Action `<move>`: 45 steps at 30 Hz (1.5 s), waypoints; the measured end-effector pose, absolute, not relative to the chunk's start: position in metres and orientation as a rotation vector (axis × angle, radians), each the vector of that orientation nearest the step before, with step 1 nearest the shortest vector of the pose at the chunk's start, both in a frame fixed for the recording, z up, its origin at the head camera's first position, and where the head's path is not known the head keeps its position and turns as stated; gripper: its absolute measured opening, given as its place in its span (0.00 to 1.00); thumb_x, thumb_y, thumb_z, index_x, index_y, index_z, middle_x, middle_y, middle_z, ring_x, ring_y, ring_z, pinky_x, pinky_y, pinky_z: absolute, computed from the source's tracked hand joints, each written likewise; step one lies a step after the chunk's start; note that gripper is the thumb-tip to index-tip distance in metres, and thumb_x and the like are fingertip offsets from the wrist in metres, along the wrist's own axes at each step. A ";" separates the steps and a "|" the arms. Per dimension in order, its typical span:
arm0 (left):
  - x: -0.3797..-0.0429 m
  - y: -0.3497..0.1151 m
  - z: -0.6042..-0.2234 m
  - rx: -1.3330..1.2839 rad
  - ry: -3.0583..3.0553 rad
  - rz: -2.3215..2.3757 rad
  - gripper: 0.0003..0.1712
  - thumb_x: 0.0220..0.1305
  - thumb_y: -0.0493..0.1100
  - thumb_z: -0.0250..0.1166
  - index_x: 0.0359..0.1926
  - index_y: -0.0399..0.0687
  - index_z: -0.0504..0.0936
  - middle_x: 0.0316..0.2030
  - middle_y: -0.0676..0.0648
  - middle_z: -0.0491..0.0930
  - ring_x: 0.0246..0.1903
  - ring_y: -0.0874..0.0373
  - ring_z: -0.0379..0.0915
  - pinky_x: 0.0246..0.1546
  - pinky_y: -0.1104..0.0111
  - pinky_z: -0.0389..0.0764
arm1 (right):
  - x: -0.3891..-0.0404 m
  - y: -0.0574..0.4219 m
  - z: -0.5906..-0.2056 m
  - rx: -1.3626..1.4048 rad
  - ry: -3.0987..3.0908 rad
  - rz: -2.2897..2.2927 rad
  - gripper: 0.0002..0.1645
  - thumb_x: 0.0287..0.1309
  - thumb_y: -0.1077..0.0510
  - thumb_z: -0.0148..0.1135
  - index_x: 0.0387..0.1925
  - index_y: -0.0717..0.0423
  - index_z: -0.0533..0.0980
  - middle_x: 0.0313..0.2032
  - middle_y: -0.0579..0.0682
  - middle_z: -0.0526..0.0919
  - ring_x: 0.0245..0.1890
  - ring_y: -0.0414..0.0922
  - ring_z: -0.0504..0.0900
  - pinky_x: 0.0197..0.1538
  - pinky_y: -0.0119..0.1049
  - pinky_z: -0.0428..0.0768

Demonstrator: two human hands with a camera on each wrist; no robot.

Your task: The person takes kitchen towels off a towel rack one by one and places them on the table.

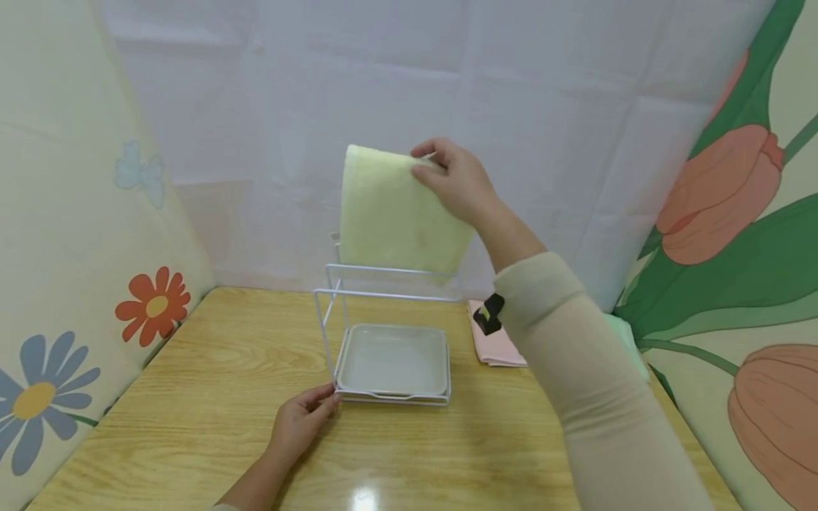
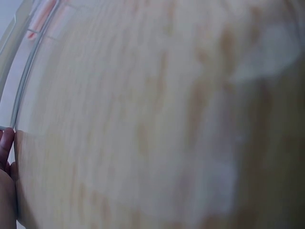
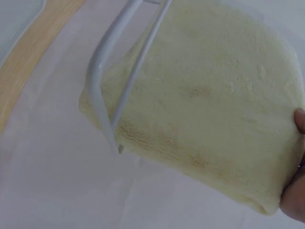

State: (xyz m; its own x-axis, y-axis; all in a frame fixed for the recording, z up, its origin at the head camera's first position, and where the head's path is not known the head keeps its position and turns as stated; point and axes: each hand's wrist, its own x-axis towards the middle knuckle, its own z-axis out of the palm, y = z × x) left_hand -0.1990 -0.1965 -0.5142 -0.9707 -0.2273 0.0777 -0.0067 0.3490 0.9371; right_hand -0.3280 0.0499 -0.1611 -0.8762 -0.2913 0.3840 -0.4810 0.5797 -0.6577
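High over the table my right hand [image 1: 456,177] pinches a folded pale yellow cloth [image 1: 390,213] by its upper edge, thumb in front. The cloth hangs down behind the upper bars of a white wire rack [image 1: 396,294], with faint brownish marks on its face in the right wrist view. At the rack's front left corner, my left hand [image 1: 300,422] holds the base wire between thumb and fingers, low by the table. In the rack's base lies a shallow light grey tray [image 1: 393,360]. The left wrist view catches only part of the left hand [image 2: 6,157] at its edge.
Right of the rack, a folded pink cloth [image 1: 488,341] lies on the wooden table [image 1: 255,341], partly behind my right sleeve. A mint green cloth [image 1: 623,333] sits near the right edge. A white sheet [image 1: 287,106] hangs behind, with flower-patterned panels on both sides.
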 end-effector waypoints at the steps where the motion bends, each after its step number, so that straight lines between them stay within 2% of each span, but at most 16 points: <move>1: -0.199 -0.197 -0.514 0.211 -2.413 -1.676 0.18 0.62 0.40 0.68 0.50 0.33 0.83 0.40 0.37 0.87 0.28 0.74 0.78 0.31 0.79 0.80 | -0.328 0.051 -0.159 0.641 -2.567 1.175 0.17 0.67 0.50 0.60 0.56 0.46 0.75 0.53 0.50 0.83 0.50 0.43 0.78 0.58 0.37 0.72; 18: -0.200 -0.196 -0.515 0.206 -2.417 -1.678 0.18 0.62 0.40 0.69 0.50 0.34 0.83 0.40 0.38 0.87 0.28 0.74 0.78 0.32 0.78 0.80 | -0.316 0.079 -0.134 0.614 -2.487 1.227 0.18 0.66 0.50 0.61 0.56 0.47 0.76 0.51 0.50 0.83 0.43 0.40 0.78 0.49 0.30 0.73; 26: -0.201 -0.196 -0.514 0.217 -2.425 -1.694 0.19 0.63 0.41 0.68 0.51 0.34 0.82 0.42 0.39 0.87 0.30 0.72 0.79 0.33 0.78 0.80 | -0.310 0.104 -0.131 0.552 -2.484 1.194 0.19 0.67 0.48 0.60 0.57 0.47 0.77 0.54 0.48 0.82 0.47 0.38 0.75 0.53 0.30 0.71; 30: -0.202 -0.197 -0.515 0.224 -2.428 -1.701 0.19 0.63 0.41 0.68 0.51 0.35 0.83 0.41 0.39 0.87 0.30 0.72 0.79 0.33 0.78 0.80 | -0.309 0.120 -0.134 0.520 -2.432 1.218 0.19 0.66 0.49 0.61 0.55 0.50 0.78 0.50 0.48 0.83 0.42 0.35 0.75 0.49 0.27 0.71; 36: -0.202 -0.197 -0.516 0.215 -2.427 -1.709 0.19 0.63 0.41 0.68 0.51 0.33 0.82 0.42 0.38 0.87 0.29 0.73 0.79 0.33 0.79 0.80 | -0.307 0.146 -0.139 0.491 -2.376 1.242 0.18 0.64 0.50 0.63 0.53 0.51 0.79 0.39 0.39 0.83 0.36 0.32 0.76 0.44 0.25 0.71; 45: -0.202 -0.196 -0.515 0.196 -2.436 -1.692 0.19 0.64 0.41 0.67 0.52 0.34 0.82 0.41 0.39 0.87 0.30 0.73 0.79 0.33 0.78 0.81 | -0.301 0.186 -0.146 0.426 -2.333 1.241 0.11 0.63 0.50 0.64 0.46 0.44 0.81 0.31 0.26 0.80 0.32 0.29 0.75 0.38 0.22 0.70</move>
State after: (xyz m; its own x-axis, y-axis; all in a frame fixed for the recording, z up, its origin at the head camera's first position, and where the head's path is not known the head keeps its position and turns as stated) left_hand -0.2025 -0.1965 -0.5153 -0.9771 -0.2033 0.0635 -0.0114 0.3477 0.9375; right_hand -0.3007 0.1862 -0.1461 -0.8460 -0.0545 0.5304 -0.4704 0.5447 -0.6943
